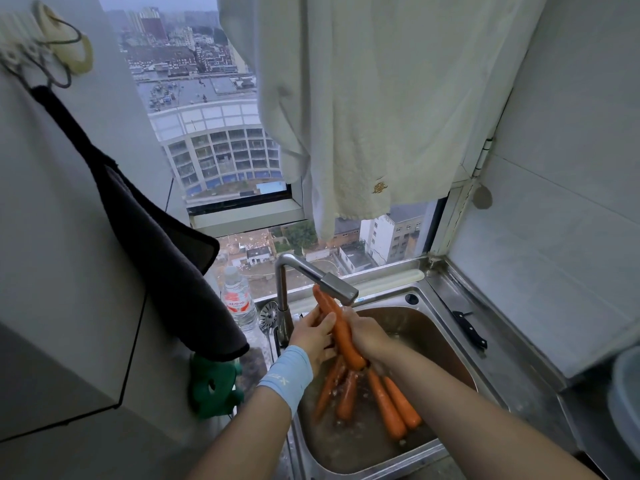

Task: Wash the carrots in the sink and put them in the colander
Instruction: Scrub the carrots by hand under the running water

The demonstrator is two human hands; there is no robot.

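I hold one long orange carrot (341, 329) under the steel faucet (334, 288) above the steel sink (446, 344). My left hand (316, 336) grips it from the left with the thumb across it. From the right, my right hand (367, 336) wraps around it. Several more carrots (391, 405) lie in the water at the bottom of the sink. No colander is in view.
A black-handled knife (470, 329) lies on the steel counter right of the sink. A water bottle (238, 303) and a sink strainer (268, 317) stand left of the faucet. A dark cloth (156, 237) hangs at left, a white towel (374, 98) above the window.
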